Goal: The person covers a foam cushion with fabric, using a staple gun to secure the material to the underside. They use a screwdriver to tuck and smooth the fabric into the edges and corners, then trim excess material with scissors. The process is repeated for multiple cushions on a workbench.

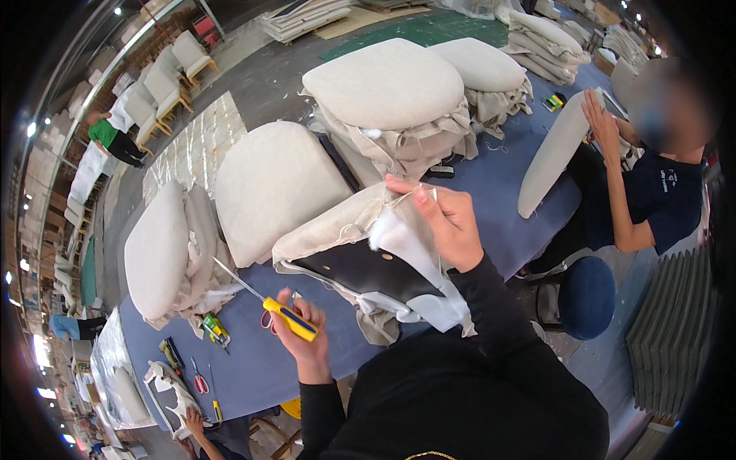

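While fabric cover (338, 216) of seat cushion (360, 264), tilted at table (261, 368) edge, is pinched by right hand (452, 222), screwdriver (290, 317) is gripped in left hand (308, 345); cover-fitting apparently being done, taut pull seemingly needed next.

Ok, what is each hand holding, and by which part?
Left hand: a screwdriver, by its handle; whether it also holds the red loop beside it, I can't tell. Right hand: a cushion cover, by its edge.

A round blue stool (587, 297) stands near a stack of grey panels (668, 330), with pale wooden-legged chairs (161, 90) farther off.
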The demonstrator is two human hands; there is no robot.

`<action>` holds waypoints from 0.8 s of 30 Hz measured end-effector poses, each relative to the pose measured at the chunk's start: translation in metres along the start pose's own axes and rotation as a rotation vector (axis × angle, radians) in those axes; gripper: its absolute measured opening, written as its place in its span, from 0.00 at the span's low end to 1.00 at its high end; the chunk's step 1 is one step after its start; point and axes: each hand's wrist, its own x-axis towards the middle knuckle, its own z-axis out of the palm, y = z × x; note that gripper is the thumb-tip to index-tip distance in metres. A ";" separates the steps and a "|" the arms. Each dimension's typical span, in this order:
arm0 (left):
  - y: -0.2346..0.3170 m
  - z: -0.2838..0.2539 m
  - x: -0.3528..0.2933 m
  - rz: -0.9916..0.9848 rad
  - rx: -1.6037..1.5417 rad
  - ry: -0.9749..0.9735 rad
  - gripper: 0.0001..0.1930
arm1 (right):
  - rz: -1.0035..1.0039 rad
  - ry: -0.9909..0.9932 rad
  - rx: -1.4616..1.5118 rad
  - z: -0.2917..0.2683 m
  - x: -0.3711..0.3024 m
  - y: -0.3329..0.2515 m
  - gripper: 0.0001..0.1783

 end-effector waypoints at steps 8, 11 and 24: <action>0.030 0.080 0.111 0.219 1.028 -0.118 0.14 | -0.262 -0.054 -0.179 0.012 -0.010 -0.019 0.16; 0.000 0.085 0.143 0.197 1.060 -0.292 0.16 | -0.388 0.032 -0.413 0.026 -0.007 -0.036 0.12; -0.057 0.135 0.146 0.258 1.190 -0.112 0.19 | -0.394 0.417 -0.629 0.009 -0.004 0.004 0.06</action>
